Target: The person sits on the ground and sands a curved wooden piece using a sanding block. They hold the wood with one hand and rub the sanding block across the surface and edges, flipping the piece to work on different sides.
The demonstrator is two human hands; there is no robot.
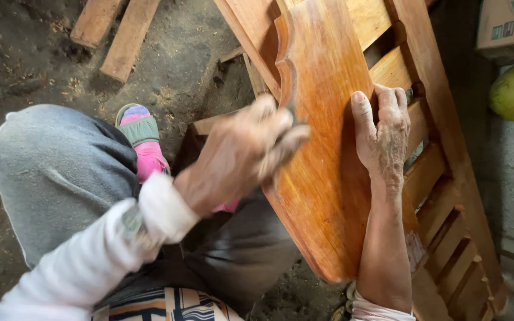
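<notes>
- Curved wooden board (322, 178) leans at centre, its far end against a slatted wooden frame (447, 196) on the right.
- Left hand (248, 151), blurred, presses its left edge; grip unclear.
- Right hand (382, 134) lies flat, fingers open, on its right edge.
- Pink sandal (144, 145) rests on the dirt floor (25, 65).

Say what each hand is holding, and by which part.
Right hand steadies the shaped wooden board at its right edge. Left hand, blurred, presses its left edge; any held item cannot be told.

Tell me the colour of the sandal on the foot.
Pink, with a green and purple strap; head view.
</notes>
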